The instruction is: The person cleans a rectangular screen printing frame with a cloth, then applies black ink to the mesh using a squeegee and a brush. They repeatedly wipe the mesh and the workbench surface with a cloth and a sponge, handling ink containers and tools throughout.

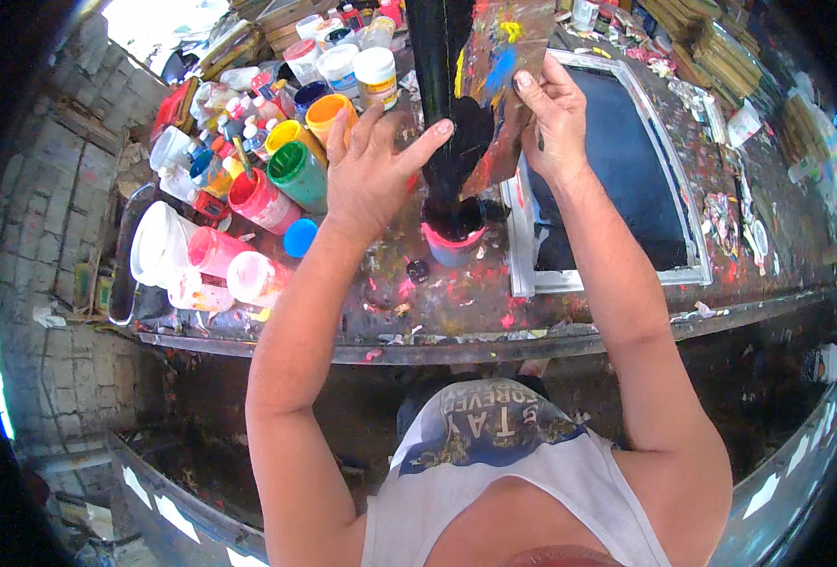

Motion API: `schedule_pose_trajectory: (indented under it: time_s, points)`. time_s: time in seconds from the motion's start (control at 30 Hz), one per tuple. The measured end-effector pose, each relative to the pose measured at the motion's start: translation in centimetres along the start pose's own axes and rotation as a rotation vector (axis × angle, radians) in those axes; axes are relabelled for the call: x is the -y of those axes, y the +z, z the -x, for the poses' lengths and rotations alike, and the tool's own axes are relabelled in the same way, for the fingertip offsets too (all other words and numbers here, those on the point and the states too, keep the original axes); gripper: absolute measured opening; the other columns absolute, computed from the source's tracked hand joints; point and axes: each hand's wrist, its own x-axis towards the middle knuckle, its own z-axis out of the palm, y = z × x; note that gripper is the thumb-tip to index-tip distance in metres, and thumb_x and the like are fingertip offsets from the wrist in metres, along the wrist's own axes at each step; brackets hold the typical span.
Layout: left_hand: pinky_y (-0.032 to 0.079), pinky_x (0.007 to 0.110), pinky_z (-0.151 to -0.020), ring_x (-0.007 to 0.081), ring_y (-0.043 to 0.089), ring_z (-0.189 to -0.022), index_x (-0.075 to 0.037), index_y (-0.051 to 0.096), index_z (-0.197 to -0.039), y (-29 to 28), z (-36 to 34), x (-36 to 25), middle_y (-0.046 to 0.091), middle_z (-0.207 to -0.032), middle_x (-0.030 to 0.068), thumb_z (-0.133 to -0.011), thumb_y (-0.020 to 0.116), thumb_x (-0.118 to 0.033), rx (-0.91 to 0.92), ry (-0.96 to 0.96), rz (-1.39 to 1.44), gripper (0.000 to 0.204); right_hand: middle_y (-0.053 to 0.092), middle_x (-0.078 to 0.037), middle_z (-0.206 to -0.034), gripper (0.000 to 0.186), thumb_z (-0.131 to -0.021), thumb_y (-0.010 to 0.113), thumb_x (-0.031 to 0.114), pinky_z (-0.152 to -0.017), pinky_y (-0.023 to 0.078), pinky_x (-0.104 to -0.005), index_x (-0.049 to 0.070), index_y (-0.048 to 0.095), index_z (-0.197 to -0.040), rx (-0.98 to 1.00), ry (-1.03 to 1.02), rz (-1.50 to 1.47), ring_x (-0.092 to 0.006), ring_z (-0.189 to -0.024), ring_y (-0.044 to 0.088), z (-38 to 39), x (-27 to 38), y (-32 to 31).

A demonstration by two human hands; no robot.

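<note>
A tall paint-stained board (489, 76) stands over a pink-rimmed pot (451, 244), with a thick black strip of ink (437, 57) running down its left part into the pot. My right hand (555, 123) grips the board by its right edge, thumb on the front. My left hand (371, 170) is at the left of the black strip, its fingers spread and slightly bent, the thumb reaching to the black. Whether it touches the strip is hard to tell.
Several open paint pots (295, 175), white tubs (158, 244) and small bottles crowd the table's left. A white-framed dark screen (626, 189) lies at right, with scraps and stacked boards (721, 66) beyond. The stained table (390, 317) ends in front of me.
</note>
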Motion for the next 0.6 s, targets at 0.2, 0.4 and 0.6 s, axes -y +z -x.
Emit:
schedule_pose_trajectory:
  time_s: [0.2, 0.4, 0.6]
  points:
    - [0.033, 0.062, -0.127, 0.034, 0.06, -0.141, -0.047, 0.063, -0.152, 1.4, 4.1, -1.6, 0.066, -0.146, 0.0088, -0.089, 0.075, -0.016, 0.142, 0.002, 0.021, 0.071, 0.08, -0.006, -0.124, 0.044, -0.105, 0.075, 0.001, -0.096, 0.06, -0.0292, 0.001, 0.066, -0.148, -0.044, -0.01, -0.035, -0.0123, -0.106, 0.075, -0.2, -0.4, -0.9]
    - [0.029, 0.067, -0.129, 0.0388, 0.046, -0.155, -0.048, 0.058, -0.156, 1.4, 7.6, -2.6, 0.048, -0.167, 0.0133, -0.087, 0.078, -0.012, 0.301, 0.026, 0.047, 0.08, 0.08, -0.004, -0.118, 0.042, -0.105, 0.076, 0.003, -0.094, 0.06, -0.0279, 0.002, 0.067, -0.147, -0.031, -0.016, -0.033, -0.0102, -0.103, 0.074, 0.0, -0.4, -1.6]
    - [0.026, 0.068, -0.131, 0.0415, 0.032, -0.165, -0.038, 0.07, -0.147, -0.2, 8.4, -3.1, 0.041, -0.173, 0.0148, -0.078, 0.078, -0.001, 0.407, -0.035, 0.274, 0.079, 0.08, -0.004, -0.121, 0.041, -0.105, 0.076, 0.003, -0.095, 0.059, -0.0273, 0.001, 0.067, -0.146, -0.062, -0.069, -0.002, -0.0098, -0.105, 0.074, 0.3, -0.3, -1.1]
